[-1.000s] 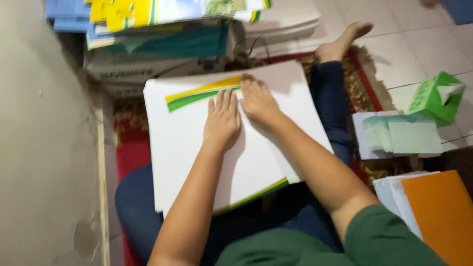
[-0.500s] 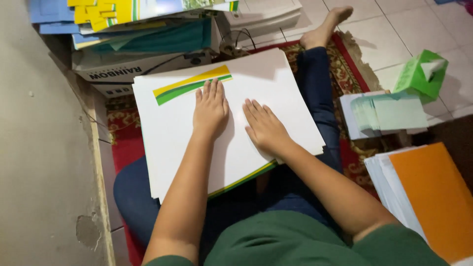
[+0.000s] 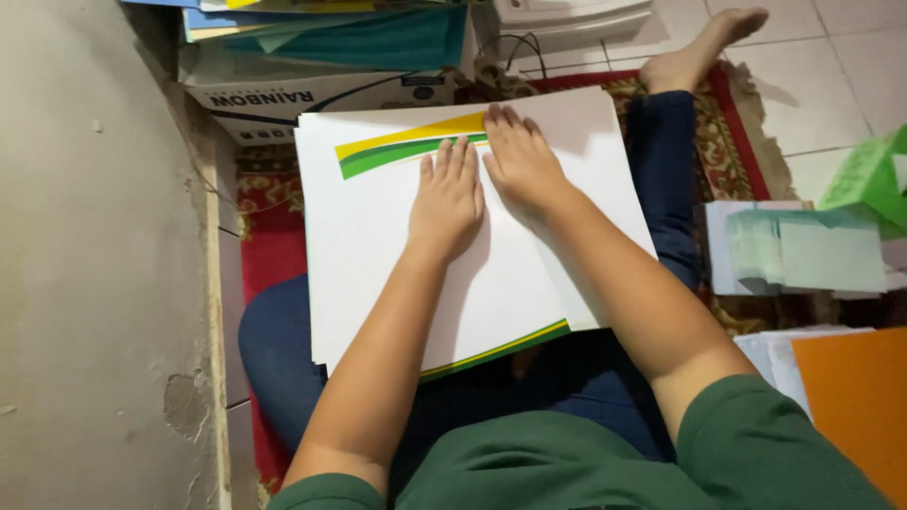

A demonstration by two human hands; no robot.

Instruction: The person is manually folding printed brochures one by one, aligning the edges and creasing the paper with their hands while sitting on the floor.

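**Both hands flat on the paper stack**

Your left hand [image 3: 448, 198] and right hand [image 3: 521, 162] lie open, palms down, gripping nothing, side by side near the far edge of the white paper stack [image 3: 378, 274] on your lap, beside its yellow-green stripe [image 3: 397, 149].

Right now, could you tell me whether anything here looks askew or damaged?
The white sheet under the left hand and right hand lies skewed on the stack below, whose edges stick out. On the wall, a patch of plaster has chipped away. Nothing looks spilled.
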